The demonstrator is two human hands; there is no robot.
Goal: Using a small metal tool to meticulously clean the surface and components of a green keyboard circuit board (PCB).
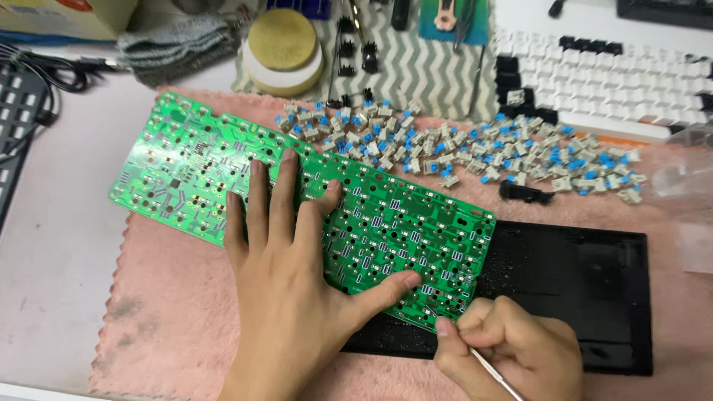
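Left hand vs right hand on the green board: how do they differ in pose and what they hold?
The left hand lies flat, fingers spread, palm down across the green circuit board; the right hand is curled into a pinch at the board's near edge. The left hand holds nothing; the right hand grips a thin metal tool, its tip at the board. Both work over the pink mat.

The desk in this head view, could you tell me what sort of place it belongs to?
Probably a hobby or repair bench for keyboards. A green circuit board lies on a pink mat, loose blue-stemmed key switches are heaped behind it, and the right hand works a thin metal tool at its edge.
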